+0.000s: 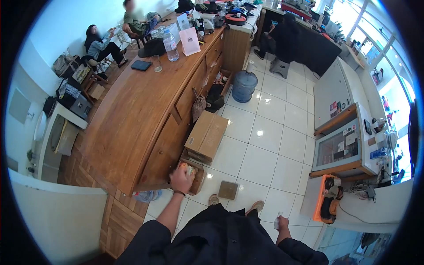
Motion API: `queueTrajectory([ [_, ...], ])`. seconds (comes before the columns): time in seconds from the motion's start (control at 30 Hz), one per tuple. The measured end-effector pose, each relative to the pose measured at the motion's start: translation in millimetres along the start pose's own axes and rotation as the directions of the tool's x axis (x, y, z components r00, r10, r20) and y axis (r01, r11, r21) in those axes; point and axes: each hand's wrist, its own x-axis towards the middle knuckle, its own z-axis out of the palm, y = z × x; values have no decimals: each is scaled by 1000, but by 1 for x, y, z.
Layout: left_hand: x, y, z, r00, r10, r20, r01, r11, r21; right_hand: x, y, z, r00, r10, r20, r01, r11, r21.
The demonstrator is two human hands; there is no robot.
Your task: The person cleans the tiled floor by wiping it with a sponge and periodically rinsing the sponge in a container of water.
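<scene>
My left hand (180, 180), with a dark band at the wrist, reaches over an open wooden drawer (197, 183) low in the counter. Inside, partly under my fingers, lie colourful packets (191, 168). Blur and the angle hide whether those fingers grip anything. Down by my right side, my right hand (283, 223) is closed around a small whitish, see-through object (278, 219), whose kind is too small to make out. A closed cardboard box (207, 134) sits just beyond the drawer.
The wooden counter (128, 110) bears a phone (141, 65), a glass (156, 64) and a water bottle (170, 46). A blue water jug (244, 86) stands on the tiles. Ahead, a person (282, 39) sits on a low stool. A small fridge (338, 145) is right.
</scene>
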Motion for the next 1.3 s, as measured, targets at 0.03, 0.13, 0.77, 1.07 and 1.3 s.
queueTrajectory([
  [0.03, 32, -4, -23, 971, 41, -234, -64, 994, -92, -5, 6, -2, 999, 19, -47, -18, 1000, 11],
  [0.13, 120, -19, -86, 836, 238, -495, -162, 968, 191, -44, 4, 0, 984, 40, -175, 4, 970, 244],
  [0.77, 243, -55, -126, 987, -130, -99, 149, 964, 221, -147, -212, 197, 955, 44, 293, -203, 815, 542],
  [1.07, 254, -58, -130, 989, -134, -60, 142, 977, 161, -168, -261, 279, 953, 64, 297, -212, 840, 499],
  [1.3, 254, -60, -130, 992, -117, -55, 124, 983, 138, -171, -254, 285, 927, 46, 371, -231, 851, 472],
])
